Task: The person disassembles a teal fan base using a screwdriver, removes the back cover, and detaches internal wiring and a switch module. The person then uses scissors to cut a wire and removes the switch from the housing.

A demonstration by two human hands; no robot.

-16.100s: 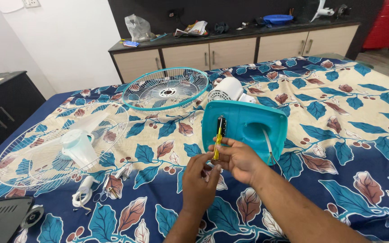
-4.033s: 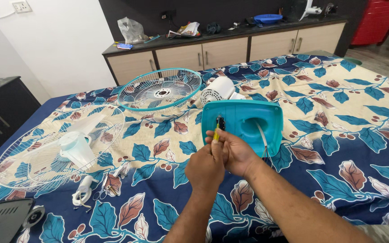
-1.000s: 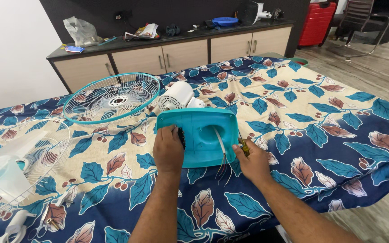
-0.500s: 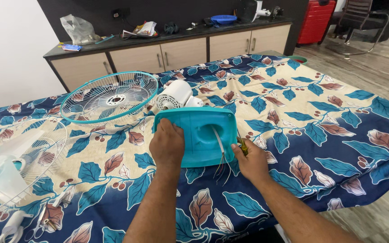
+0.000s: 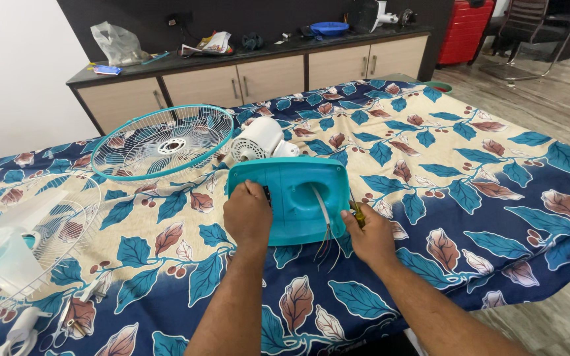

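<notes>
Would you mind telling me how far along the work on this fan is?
Done: the fan is apart; the teal grille, white grille and blade lie loose on the bedsheet. In hand: the left hand steadies the teal base, the right hand grips a screwdriver at its edge. Left: loose wires hang out, and the motor remains bare.

Left hand point(image 5: 248, 212) fingers curled, palm down — right hand point(image 5: 369, 234) fisted, both forearms extended forward.
</notes>
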